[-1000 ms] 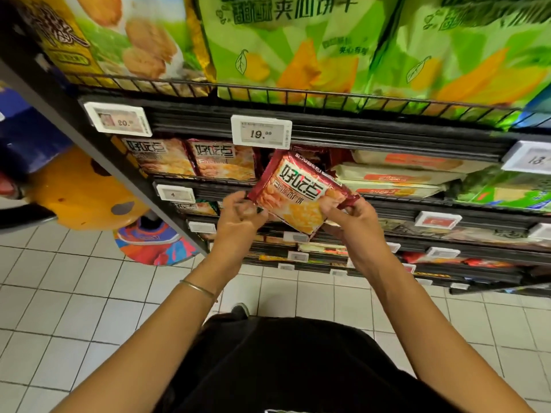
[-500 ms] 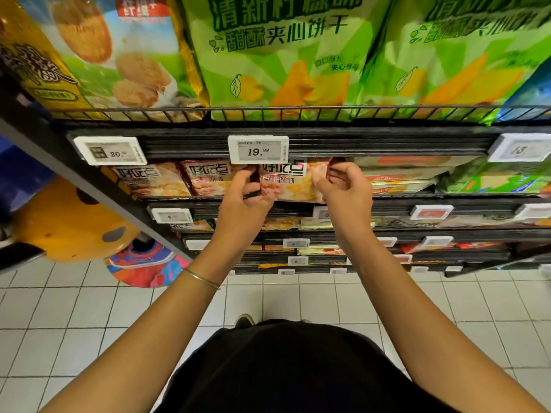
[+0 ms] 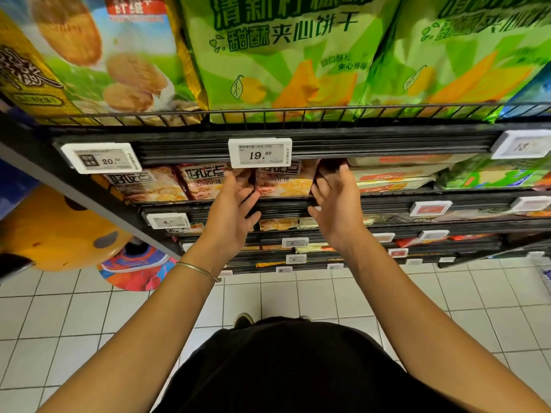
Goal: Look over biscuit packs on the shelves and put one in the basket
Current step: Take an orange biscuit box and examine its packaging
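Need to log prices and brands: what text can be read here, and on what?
"19.99": middle price tag.
"20.": left price tag; rest blurred.
"甜酥夹心饼干": green bag.
"好吃点": biscuit pack.
"4.": lower tag; rest blurred.
Other tags unreadable.

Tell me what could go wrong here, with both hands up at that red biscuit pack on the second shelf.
1. The red biscuit pack sits at the shelf's front edge with the left hand and right hand open beside it; it might tip forward and drop to the tiled floor.
2. The 19.99 price tag hangs just above the fingers; lifting the hands could knock it.
3. No basket is in view, so putting a pack in it would mean looking away.
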`<state>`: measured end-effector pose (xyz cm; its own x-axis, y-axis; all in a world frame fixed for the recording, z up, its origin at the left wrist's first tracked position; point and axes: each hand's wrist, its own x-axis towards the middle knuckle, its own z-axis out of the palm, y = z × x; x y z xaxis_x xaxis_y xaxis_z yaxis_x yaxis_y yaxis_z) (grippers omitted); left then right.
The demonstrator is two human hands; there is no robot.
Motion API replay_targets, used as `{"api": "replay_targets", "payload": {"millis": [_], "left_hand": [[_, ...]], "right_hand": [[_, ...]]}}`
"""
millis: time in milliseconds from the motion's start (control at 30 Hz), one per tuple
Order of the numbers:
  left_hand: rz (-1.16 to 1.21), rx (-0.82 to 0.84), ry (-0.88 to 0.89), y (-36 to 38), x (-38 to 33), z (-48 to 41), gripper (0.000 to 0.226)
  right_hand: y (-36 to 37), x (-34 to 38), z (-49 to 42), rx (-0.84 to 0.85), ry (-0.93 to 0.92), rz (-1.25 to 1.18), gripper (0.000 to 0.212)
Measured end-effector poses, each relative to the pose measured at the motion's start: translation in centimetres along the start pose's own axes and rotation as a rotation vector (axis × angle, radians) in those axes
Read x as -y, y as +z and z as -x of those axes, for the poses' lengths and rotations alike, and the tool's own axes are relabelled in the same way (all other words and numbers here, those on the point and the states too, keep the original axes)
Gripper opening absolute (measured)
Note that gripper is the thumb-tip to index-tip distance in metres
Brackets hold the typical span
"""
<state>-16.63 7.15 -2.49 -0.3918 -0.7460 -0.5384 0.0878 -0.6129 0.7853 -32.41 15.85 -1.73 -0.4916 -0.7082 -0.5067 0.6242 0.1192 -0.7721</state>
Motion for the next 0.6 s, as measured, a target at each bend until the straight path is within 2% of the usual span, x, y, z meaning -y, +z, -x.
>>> {"api": "replay_targets", "payload": {"millis": [133, 267, 467, 600], "left_hand": [[0.003, -0.037, -0.015, 0.0, -0.5, 0.2, 0.033], [0.091, -0.019, -0.02, 0.4, -1.0, -0.1, 0.047], [0.178, 0.005, -0.059, 1.0, -1.3, -0.4, 0.042], [0.258, -0.083, -0.036, 0.4, -0.1, -0.5, 0.03]], "right_hand": [[-0.1, -0.2, 0.1, -0.042, 0.014, 0.033, 0.069], [-0.1, -0.2, 0.0, -0.061, -0.01, 0.032, 0.066], [-0.2, -0.4, -0.6, -0.064, -0.027, 0.023, 0.065], [-1.2, -1.3, 0.0, -0.142, -0.095, 0.029, 0.053]]}}
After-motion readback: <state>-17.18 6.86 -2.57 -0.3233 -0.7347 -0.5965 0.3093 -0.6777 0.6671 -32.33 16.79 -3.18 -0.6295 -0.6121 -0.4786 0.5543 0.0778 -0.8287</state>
